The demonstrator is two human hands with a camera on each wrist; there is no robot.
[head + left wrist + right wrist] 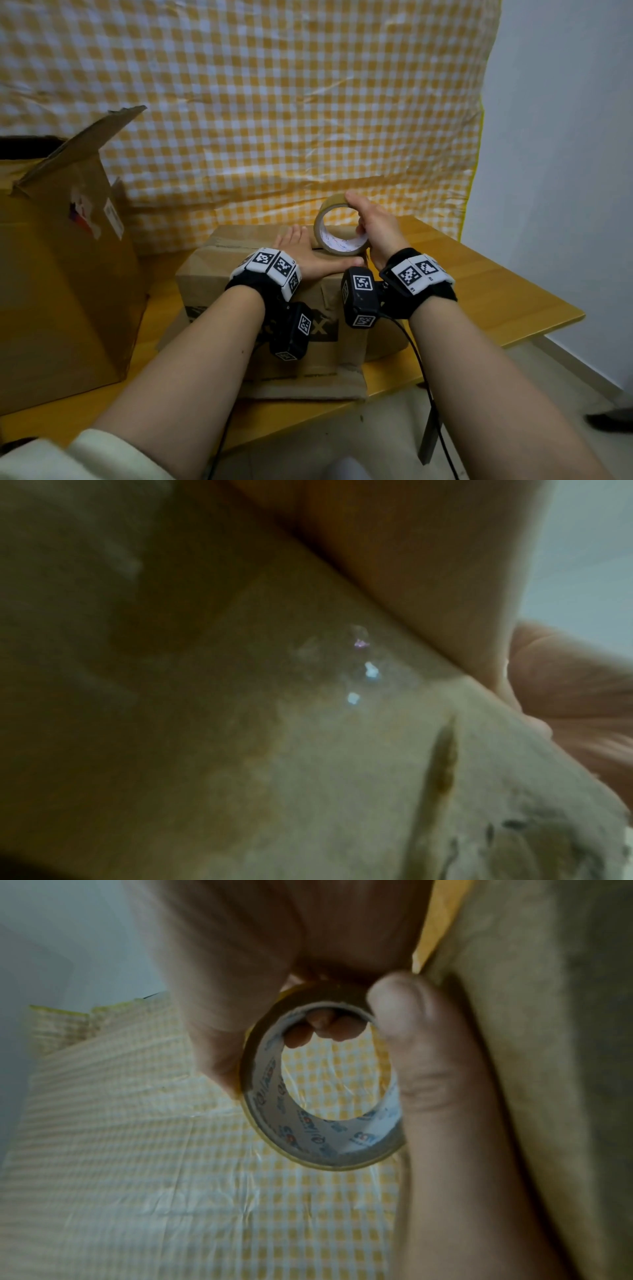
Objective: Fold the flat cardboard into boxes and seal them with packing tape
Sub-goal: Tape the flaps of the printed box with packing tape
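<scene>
Two boxes; right hand grips tape roll.

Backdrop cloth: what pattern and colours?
Yellow-and-white check on the cloth, clearest in the head view.

We see a yellow wooden table with its right corner jutting over the pale floor. On it stand a small cardboard box near the middle, resting on a flat cardboard sheet that reaches the table's front edge, and a large open carton at the left, just beside the small box.
</scene>
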